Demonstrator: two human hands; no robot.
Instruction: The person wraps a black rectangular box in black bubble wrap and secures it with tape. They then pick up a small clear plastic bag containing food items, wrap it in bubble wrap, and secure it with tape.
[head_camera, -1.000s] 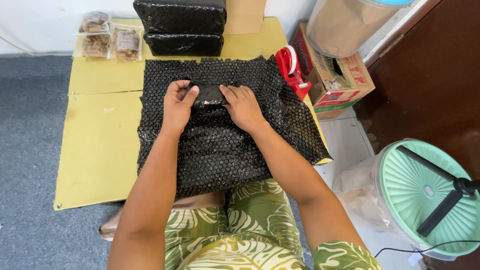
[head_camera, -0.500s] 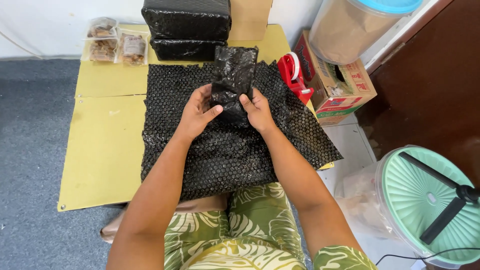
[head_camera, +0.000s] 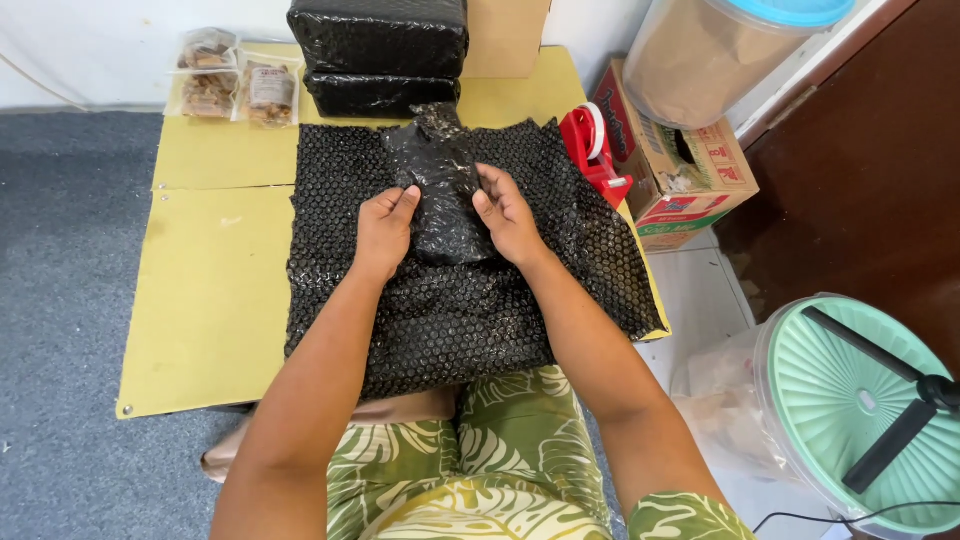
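Observation:
A sheet of black bubble wrap (head_camera: 450, 310) lies spread over a low yellow table (head_camera: 210, 290). On its middle stands a small bundle wrapped in black plastic (head_camera: 440, 185), tilted up on end. My left hand (head_camera: 385, 225) presses against the bundle's left side and my right hand (head_camera: 505, 215) grips its right side. Both hands hold the bundle between them above the sheet.
Two stacked packages in black bubble wrap (head_camera: 380, 50) sit at the table's far edge beside clear snack bags (head_camera: 235, 85). A red tape dispenser (head_camera: 595, 150), a printed cardboard box (head_camera: 680, 170) and a green-lidded tub (head_camera: 860, 410) are at the right.
The flat dark item under my hands was lifted and stood up as a wrapped bundle. My hands moved from pressing down on it to holding its two sides.

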